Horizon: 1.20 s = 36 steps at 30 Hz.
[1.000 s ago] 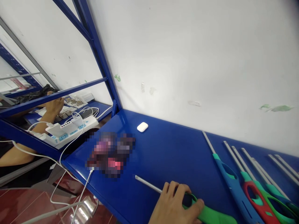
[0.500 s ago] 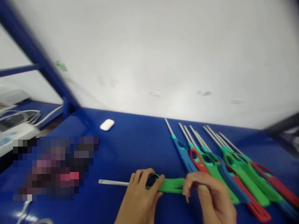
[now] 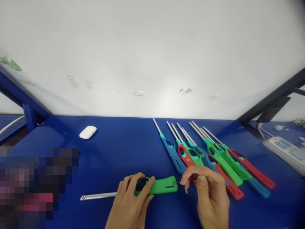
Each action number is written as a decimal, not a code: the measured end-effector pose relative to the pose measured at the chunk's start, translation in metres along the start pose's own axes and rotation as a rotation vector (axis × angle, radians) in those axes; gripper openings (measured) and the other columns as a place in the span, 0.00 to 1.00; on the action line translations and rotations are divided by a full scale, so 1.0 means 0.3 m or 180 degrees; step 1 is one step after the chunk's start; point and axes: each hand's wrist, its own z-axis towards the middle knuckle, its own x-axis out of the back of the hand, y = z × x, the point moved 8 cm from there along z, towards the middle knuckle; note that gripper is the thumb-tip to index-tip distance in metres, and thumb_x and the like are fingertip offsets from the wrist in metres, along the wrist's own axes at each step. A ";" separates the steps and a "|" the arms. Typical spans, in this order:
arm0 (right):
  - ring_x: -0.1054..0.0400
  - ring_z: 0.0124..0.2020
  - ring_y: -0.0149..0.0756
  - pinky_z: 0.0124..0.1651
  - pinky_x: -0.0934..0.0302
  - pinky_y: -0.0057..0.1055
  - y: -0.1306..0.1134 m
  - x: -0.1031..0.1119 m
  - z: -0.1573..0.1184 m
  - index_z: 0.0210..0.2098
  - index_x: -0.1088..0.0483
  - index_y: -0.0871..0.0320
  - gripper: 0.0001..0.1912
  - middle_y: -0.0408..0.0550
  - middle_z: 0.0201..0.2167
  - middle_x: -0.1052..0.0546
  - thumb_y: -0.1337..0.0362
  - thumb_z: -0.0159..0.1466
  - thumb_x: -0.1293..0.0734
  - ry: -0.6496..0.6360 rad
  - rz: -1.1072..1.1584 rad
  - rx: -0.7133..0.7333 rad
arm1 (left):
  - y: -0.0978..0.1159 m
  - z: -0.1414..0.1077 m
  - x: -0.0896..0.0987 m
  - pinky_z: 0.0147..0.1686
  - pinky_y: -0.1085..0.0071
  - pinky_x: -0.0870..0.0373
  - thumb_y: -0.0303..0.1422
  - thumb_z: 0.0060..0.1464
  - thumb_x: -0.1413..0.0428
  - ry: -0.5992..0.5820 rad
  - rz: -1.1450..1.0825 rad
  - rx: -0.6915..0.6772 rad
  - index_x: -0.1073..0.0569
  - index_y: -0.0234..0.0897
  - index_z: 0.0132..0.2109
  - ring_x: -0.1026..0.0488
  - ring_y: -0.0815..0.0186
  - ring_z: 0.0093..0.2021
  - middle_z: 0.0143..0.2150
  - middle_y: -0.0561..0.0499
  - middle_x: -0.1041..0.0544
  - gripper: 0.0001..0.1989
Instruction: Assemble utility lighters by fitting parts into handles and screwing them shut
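Note:
A green lighter (image 3: 164, 185) with a long silver tube lies on the blue table, its tube pointing left. My left hand (image 3: 134, 198) is closed round its trigger end. At the handle's right end, my right hand (image 3: 208, 190) has its fingers bent together on a thin dark tool (image 3: 176, 183), whose tip touches the handle near a small hole. Most of this tool is hidden by the fingers. Right of my hands lie several more lighters in a row, among them a blue one (image 3: 172, 154), a red one (image 3: 256, 170) and a green one (image 3: 228, 165).
A white rounded case (image 3: 88, 132) sits at the back left of the table (image 3: 114, 149). A pixelated area covers the lower left. At the right edge are a white power strip (image 3: 286, 151) and a dark metal post (image 3: 274, 95). A white wall stands behind.
The view has turned to the right, bringing the power strip into sight. My right hand has shifted slightly off the handle, so its end with the hole and slot now shows.

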 end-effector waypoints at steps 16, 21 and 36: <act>0.24 0.29 0.27 0.31 0.28 0.24 0.026 0.021 -0.003 0.49 0.27 0.53 0.11 0.43 0.38 0.18 0.68 0.79 0.41 0.0020 -0.0260 0.0026 | -0.005 -0.008 -0.005 0.48 0.54 0.17 0.30 0.70 0.45 -0.0047 0.0029 -0.0004 0.31 0.50 0.71 0.23 0.53 0.53 0.58 0.43 0.23 0.25; 0.23 0.30 0.28 0.30 0.28 0.25 0.030 0.028 -0.006 0.49 0.29 0.52 0.10 0.44 0.41 0.17 0.69 0.79 0.41 0.0064 -0.0183 0.0052 | 0.003 -0.005 0.003 0.46 0.54 0.16 0.30 0.70 0.46 0.0024 0.0006 -0.0024 0.31 0.51 0.70 0.23 0.53 0.52 0.58 0.43 0.23 0.24; 0.22 0.37 0.41 0.32 0.26 0.32 0.040 0.056 -0.001 0.46 0.17 0.50 0.10 0.50 0.39 0.20 0.68 0.68 0.28 -0.0426 -0.0653 0.0524 | 0.032 0.026 0.039 0.47 0.48 0.18 0.24 0.62 0.38 -0.0156 -0.0399 0.0405 0.26 0.48 0.63 0.25 0.52 0.50 0.55 0.43 0.24 0.25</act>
